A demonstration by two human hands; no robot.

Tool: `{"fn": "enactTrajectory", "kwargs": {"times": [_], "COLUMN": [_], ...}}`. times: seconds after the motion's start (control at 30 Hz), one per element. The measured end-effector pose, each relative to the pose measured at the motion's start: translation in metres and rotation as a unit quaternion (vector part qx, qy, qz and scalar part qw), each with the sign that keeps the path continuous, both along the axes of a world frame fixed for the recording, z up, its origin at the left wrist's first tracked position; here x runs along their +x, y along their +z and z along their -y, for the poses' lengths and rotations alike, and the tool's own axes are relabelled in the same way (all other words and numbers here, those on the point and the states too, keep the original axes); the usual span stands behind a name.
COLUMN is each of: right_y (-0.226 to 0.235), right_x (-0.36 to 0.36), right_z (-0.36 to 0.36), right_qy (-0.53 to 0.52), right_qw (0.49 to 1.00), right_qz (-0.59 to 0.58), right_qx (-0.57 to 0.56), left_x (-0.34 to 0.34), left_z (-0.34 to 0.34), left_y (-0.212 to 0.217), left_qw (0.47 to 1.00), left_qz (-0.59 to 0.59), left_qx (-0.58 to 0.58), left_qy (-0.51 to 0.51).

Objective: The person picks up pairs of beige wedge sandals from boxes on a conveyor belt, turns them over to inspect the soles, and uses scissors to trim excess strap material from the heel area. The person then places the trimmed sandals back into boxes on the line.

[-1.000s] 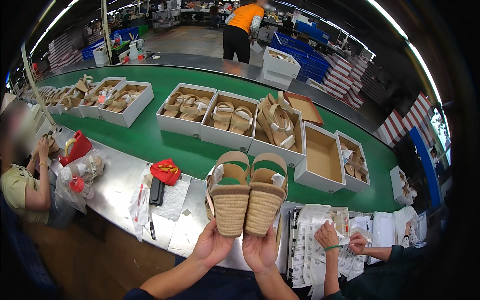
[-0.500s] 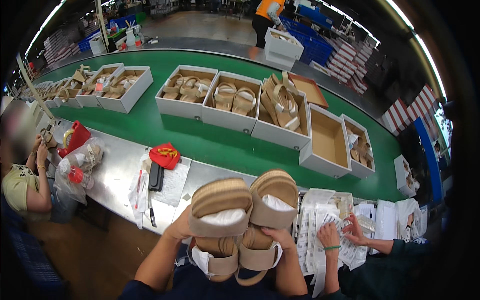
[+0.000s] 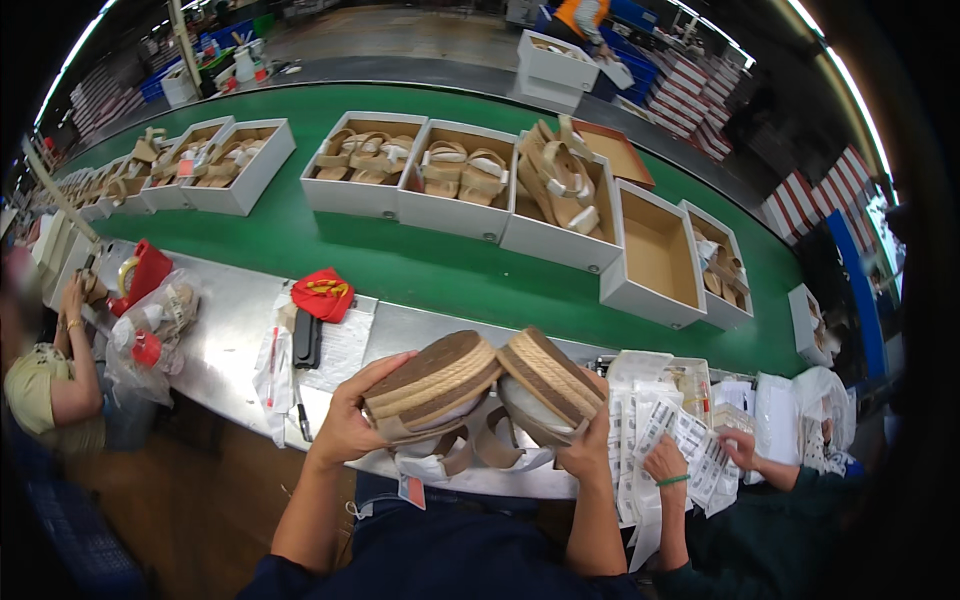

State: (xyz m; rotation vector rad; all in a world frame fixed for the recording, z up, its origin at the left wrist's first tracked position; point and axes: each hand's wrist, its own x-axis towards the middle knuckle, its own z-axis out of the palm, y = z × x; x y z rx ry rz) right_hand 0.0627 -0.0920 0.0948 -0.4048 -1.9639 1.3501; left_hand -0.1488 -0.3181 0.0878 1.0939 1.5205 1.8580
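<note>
Head view, left hand (image 3: 349, 418) and right hand (image 3: 588, 442) flanking two wedge sandals (image 3: 432, 387), fingers (image 3: 382, 372) curled around outer sides

Shoe factory packing area: long green surface (image 3: 420, 262) lined with open white boxes (image 3: 348, 197), most holding sandals (image 3: 464, 172); co-workers (image 3: 52, 392) alongside, striped cartons (image 3: 843, 198) stacked beyond, strip lights (image 3: 848, 83) overhead

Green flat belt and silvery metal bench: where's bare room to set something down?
The green belt is bare between the white cardboard boxes and silvery metal bench. The bench is bare between the clear plastic bag and thin white sheets. Its right is crowded with white printed label sheets; held tan wedge sandals hide its middle.
</note>
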Motion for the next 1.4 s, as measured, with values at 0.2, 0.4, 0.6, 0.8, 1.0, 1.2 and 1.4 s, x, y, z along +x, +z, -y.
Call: {"fn": "enactTrajectory", "kwargs": {"times": [0.2, 0.4, 0.6, 0.8, 1.0, 1.2, 1.4], "right_y": [-0.006, -0.005, 0.008, 0.001, -0.019, -0.034, -0.033], "right_x": [0.008, 0.002, 0.001, -0.010, -0.001, -0.024, -0.026], "right_z": [-0.001, -0.002, 0.002, 0.004, 0.004, 0.019, 0.031], "right_qy": [-0.024, -0.044, -0.076, -0.015, 0.197, 0.383, 0.302], "right_qw": [0.998, 0.997, 0.989, 0.992, 0.640, 0.553, 0.574], "right_qz": [0.007, 0.055, 0.120, 0.075, -0.041, -0.130, -0.082], "right_qx": [-0.049, 0.023, 0.045, -0.102, -0.741, -0.728, -0.757], "left_x": [0.001, 0.002, 0.005, 0.009, 0.034, 0.046, 0.055], "left_z": [-0.009, -0.001, -0.006, -0.003, -0.017, -0.009, -0.010], "left_y": [0.000, -0.006, -0.013, -0.028, -0.059, -0.047, -0.041], "left_qw": [0.999, 0.999, 0.995, 0.981, 0.545, 0.434, 0.418], "left_qz": [-0.035, 0.017, 0.090, 0.192, 0.680, 0.771, 0.784], "left_qx": [0.010, -0.027, -0.040, -0.004, 0.296, 0.290, 0.298], "left_qy": [-0.004, 0.032, 0.023, 0.025, -0.392, -0.364, -0.349]}}
